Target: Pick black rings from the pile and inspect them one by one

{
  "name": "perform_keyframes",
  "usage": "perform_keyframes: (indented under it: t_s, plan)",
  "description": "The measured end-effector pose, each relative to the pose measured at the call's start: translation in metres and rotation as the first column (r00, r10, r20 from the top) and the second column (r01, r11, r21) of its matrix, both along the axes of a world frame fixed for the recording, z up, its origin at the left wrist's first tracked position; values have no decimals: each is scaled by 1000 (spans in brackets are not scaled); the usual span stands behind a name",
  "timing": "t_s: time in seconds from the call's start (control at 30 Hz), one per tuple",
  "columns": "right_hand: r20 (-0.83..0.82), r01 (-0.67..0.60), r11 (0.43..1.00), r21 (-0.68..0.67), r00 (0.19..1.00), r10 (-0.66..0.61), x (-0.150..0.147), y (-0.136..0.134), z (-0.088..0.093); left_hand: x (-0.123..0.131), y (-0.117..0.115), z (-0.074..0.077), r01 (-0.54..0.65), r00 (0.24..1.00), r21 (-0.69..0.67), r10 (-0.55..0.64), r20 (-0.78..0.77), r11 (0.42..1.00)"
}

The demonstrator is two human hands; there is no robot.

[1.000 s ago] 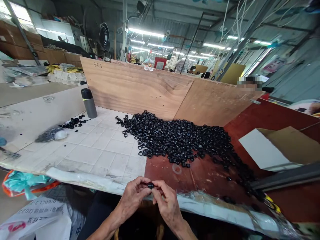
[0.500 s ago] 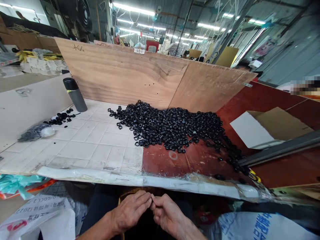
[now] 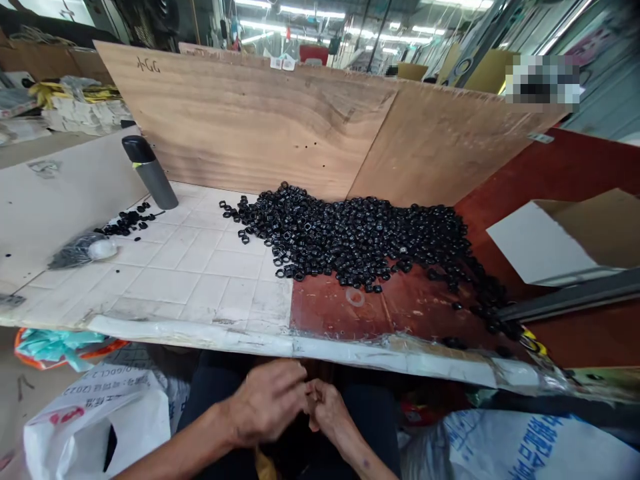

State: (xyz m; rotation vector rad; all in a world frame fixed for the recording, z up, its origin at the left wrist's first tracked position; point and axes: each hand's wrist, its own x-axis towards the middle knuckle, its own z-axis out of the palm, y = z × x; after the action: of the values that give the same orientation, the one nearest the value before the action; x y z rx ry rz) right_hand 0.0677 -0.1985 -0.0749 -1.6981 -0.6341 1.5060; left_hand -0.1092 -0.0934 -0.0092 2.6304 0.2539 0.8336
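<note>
My left hand hovers over my lap, below the table's front edge, its fingers curled and somewhat blurred. Close against its fingertips is my right hand, with thumb and fingers pinched together. Whatever lies between the fingers of either hand is too small or hidden to make out. Beyond them, a large heap of small black ring-shaped parts covers the back middle and right of the table. Neither hand touches the heap.
A dark grey bottle stands at the back left, near loose black pieces and a clear bag of dark parts. Wooden boards wall the back. An open carton sits right. White printed sacks flank my legs.
The camera view has shifted, so the table sits slightly higher. My left hand has curled and rotated; the hands stay close together over my lap. The heap looks unchanged.
</note>
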Motion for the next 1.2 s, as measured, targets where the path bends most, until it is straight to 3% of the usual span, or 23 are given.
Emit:
perform_keyframes:
  t_s: [0.07,0.13,0.2,0.27,0.33,0.43,0.57,0.77,1.03,1.2]
  plan:
    - [160,-114,985,133,983,92,7,-8,21,-8,45,18,-334,938,-82,340,67,939]
    - [348,-228,904,360,933,97,25,-8,51,-13,110,27,-619,774,-143,631,59,772]
    - [538,-281,798,533,841,-63,52,6,77,-14,180,27,-773,614,-195,790,10,603]
    - [630,-230,749,621,715,-303,86,35,91,-7,241,21,-849,499,-229,865,-55,476]
    - [701,-198,740,643,541,-464,125,75,87,8,284,13,-832,533,-242,840,-101,499]
    - [791,-112,805,582,307,-529,174,133,63,38,315,7,-769,630,-237,766,-127,594]
    - [885,-71,894,443,193,-423,195,175,37,73,313,3,-699,715,-104,691,-102,708]
    - [911,-177,897,406,154,-382,175,184,39,91,276,-2,-638,769,-5,637,-51,770]
    - [909,-323,851,414,200,-366,137,184,41,94,210,-1,-642,766,-27,641,-47,766]
    - [916,-418,816,398,225,-332,132,179,45,96,169,-3,-679,733,-24,677,-64,734]
